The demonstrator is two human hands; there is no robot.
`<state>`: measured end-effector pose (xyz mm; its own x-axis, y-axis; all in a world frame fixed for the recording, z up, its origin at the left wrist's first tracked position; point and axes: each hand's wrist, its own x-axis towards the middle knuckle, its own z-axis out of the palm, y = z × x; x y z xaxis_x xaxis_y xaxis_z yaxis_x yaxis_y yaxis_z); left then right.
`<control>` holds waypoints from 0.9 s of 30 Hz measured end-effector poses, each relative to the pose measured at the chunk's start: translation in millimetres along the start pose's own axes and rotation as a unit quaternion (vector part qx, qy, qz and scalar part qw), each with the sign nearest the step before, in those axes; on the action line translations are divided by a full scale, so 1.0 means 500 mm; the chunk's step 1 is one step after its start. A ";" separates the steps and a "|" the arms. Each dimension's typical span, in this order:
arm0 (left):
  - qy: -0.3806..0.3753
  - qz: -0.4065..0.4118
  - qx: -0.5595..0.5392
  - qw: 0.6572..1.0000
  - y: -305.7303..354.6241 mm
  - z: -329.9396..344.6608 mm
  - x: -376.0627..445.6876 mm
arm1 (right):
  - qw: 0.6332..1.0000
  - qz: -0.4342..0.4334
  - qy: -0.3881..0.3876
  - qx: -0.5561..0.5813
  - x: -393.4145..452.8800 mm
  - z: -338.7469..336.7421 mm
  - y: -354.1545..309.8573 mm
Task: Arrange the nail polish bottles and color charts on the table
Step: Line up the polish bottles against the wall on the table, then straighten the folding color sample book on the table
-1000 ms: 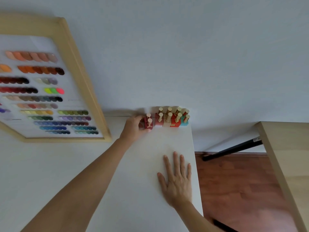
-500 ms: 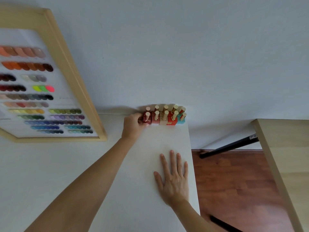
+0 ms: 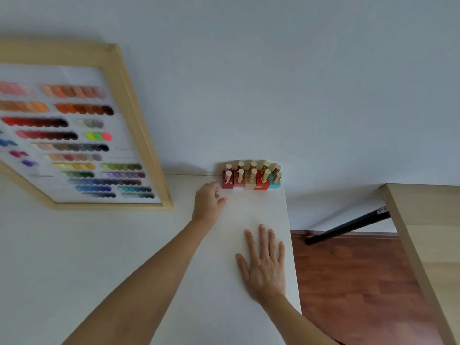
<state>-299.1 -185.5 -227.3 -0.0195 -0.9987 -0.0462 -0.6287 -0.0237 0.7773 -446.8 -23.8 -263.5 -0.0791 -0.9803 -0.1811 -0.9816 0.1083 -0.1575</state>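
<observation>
Several nail polish bottles (image 3: pixel 251 179) with gold caps stand in two tight rows at the far right corner of the white table (image 3: pixel 124 245), against the wall. The leftmost front one is a dark red bottle (image 3: pixel 227 182). My left hand (image 3: pixel 207 202) hovers just left of and below that bottle, fingers loosely curled, holding nothing. My right hand (image 3: pixel 265 262) lies flat on the table near its right edge, fingers spread. A wood-framed color chart (image 3: pixel 74 135) with rows of swatches leans against the wall at the left.
The table's right edge (image 3: pixel 291 245) drops to a reddish wood floor (image 3: pixel 353 282). A second light-wood table (image 3: pixel 428 245) with a black leg (image 3: pixel 348 226) stands at the right. The wall rises directly behind the bottles.
My left hand let go of the dark red bottle, which now stands at the left end of the front row, and drew back toward me. My right hand stayed flat.
</observation>
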 end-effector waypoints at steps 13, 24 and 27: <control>-0.048 0.013 0.027 0.998 -0.057 -0.201 -0.279 | 0.995 -0.052 -0.082 0.030 -0.015 -0.103 -0.079; 0.103 -0.059 0.024 0.993 -0.232 -0.624 -0.453 | 0.966 -0.233 -0.044 0.100 -0.031 -0.211 -0.468; 0.145 -0.071 0.038 0.986 -0.283 -0.753 -0.501 | 0.954 -0.270 -0.044 0.121 -0.054 -0.226 -0.608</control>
<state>87.4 51.7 -89.5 0.2887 -0.9566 0.0393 -0.6659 -0.1711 0.7261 -165.9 -48.8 -101.2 0.4529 -0.8871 -0.0892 -0.8050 -0.3639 -0.4686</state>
